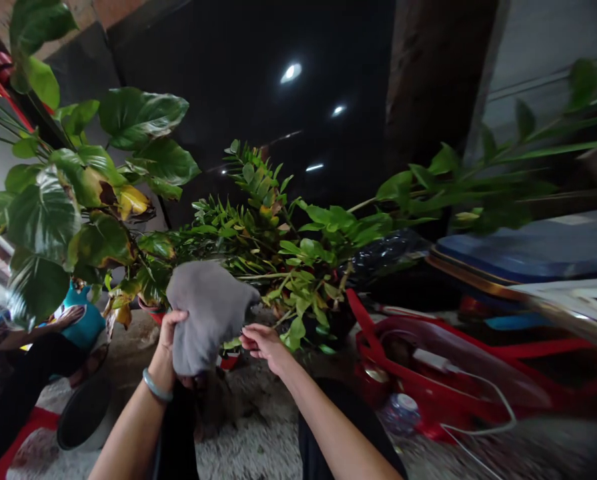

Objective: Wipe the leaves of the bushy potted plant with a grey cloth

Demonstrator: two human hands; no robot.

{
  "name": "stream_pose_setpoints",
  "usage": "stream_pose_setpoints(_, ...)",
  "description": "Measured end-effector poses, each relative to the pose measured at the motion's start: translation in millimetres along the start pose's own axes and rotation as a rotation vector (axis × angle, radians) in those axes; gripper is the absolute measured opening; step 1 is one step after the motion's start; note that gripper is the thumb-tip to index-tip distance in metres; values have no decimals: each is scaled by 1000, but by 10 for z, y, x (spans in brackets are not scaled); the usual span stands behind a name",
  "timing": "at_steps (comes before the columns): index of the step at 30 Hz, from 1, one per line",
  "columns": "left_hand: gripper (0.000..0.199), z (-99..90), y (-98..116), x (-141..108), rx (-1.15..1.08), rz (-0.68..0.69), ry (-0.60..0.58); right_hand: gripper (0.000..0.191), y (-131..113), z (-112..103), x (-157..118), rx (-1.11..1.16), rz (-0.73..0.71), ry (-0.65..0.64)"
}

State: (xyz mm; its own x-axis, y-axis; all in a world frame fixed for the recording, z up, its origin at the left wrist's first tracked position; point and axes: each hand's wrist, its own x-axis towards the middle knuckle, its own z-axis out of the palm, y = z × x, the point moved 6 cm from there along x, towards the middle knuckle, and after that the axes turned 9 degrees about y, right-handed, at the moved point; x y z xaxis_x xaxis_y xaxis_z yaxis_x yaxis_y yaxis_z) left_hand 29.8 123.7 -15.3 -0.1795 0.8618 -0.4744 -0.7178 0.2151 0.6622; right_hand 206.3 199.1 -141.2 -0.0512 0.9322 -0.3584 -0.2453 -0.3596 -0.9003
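A grey cloth (205,313) hangs spread in front of the plants, partly folded over. My left hand (169,333), with a pale bangle on the wrist, grips its left edge between thumb and fingers. Just off the cloth's lower right side, my right hand (263,343) is closed in a pinch. Something small and dark shows at its fingertips, too small to name. Behind the cloth stands a leafy green plant (303,260) with narrow leaflets and some yellowed ones.
At left is a broad-leaved plant (43,213) with browned leaves. Below it sit a dark bucket (85,413) and another person's arm (38,333) beside a teal object (91,323). Right of me is a red plastic chair (443,340) with a white cable (503,407) and a clear bottle (401,410).
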Motion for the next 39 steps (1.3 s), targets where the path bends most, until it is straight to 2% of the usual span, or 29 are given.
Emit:
stream_pose_setpoints(2,31,236,166,83,-79,102,-43,19,-13,-2,-26,-36,37,12)
stream_pose_setpoints(3,32,317,170,138,-89,113,-56,18,-17,-2,-34,-48,50,20)
stream_pose_setpoints(5,36,327,15,253,-25,58,-26,16,-23,3,-36,-49,54,29)
stream_pose_setpoints(7,40,116,-286,326,111,-78,51,12,-16,9,-25,-45,49,28)
stream_pose_setpoints(9,42,-233,-592,318,215,-228,108,7,6,11,-7,-49,54,27)
stream_pose_setpoints(11,46,-576,-790,247,215,-316,104,7,32,14,10,-58,71,26)
stream_pose_setpoints(14,50,-914,-872,91,149,-357,37,8,45,31,18,-57,94,14)
stream_pose_setpoints(18,46,-1070,-801,-73,58,-304,21,15,4,25,-50,-65,120,-3)
stream_pose_setpoints(21,42,-1110,-779,-124,-33,-220,73,18,-53,18,-225,-13,124,-70)
stream_pose_setpoints(23,38,-1122,-802,-141,-95,-168,95,31,-46,67,-426,67,148,-175)
stream_pose_setpoints(26,30,-1095,-893,-167,-145,-124,89,45,70,212,-819,131,149,-315)
stream_pose_setpoints(28,25,-1039,-973,-196,-147,-102,67,48,196,319,-1076,132,108,-329)
stream_pose_setpoints(31,22,-920,-1111,-256,-144,-79,10,52,329,398,-1356,148,30,-201)
stream_pose_setpoints(35,19,-765,-1327,-330,-147,-152,-108,53,255,288,-1538,131,-95,27)
stream_pose_setpoints(39,22,-667,-1453,-360,-109,-174,-244,52,181,124,-1636,86,-129,93)
